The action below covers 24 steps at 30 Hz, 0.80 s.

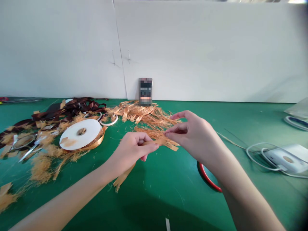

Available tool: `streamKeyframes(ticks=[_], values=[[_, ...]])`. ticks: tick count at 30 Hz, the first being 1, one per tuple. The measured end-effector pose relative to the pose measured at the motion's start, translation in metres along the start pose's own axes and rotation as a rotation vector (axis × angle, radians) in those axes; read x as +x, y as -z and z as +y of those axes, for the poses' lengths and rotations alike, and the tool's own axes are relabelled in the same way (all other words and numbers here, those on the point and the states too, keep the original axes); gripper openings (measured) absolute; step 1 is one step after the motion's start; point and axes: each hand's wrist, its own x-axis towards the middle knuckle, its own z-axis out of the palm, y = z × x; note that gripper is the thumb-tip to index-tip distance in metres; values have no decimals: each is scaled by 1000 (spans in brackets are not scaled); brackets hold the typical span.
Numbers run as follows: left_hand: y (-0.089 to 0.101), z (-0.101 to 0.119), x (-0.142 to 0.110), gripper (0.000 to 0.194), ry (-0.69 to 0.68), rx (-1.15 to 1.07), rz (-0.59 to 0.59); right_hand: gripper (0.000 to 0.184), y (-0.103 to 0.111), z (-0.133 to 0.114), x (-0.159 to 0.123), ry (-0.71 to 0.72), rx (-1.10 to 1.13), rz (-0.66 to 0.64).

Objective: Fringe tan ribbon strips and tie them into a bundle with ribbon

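My left hand (138, 144) is closed in a pinch on a gold-tan ribbon strip (125, 175). One end of the strip hangs below that hand, and its other end is frayed into loose threads towards the right. At the frayed end, my right hand (189, 128) has its thumb and fingertips drawn together on the ribbon's threads; the exact contact is too fine to see. Behind both hands lies a heap of fringed ribbon pieces (144, 114) on the green table (154, 199). More frayed strips lie just under my fingers.
A white ribbon spool (74, 136) lies at left, among thread fluff (43, 165), scissors (30, 152) and dark brown ribbon (55, 110). A red ring-shaped handle (208, 179) shows beside my right forearm. At right sits a white device with a cable (288, 157). A blurred phone-like object (145, 92) leans against the white panel (204, 51).
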Motion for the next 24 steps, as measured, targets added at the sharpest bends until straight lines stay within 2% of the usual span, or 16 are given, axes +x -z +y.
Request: streamKeyframes(ticks=[2,4,7,11,18,24], values=[[1,0,-1,22,32,-16,-2,31,4,2,3,32,-59,130],[2,-1,-1,23,49,-38,12,32,7,4,4,12,-20,155],[1,-7,0,26,36,-83,65,43,5,4,3,-49,127,-30],[-5,-13,1,29,8,-148,102,51,-5,0,0,-79,175,-258],[-11,-12,3,27,13,-184,54,49,-5,-6,-1,-91,106,-304],[-9,-10,8,25,-126,-102,84,50,-5,-4,0,-75,99,-347]])
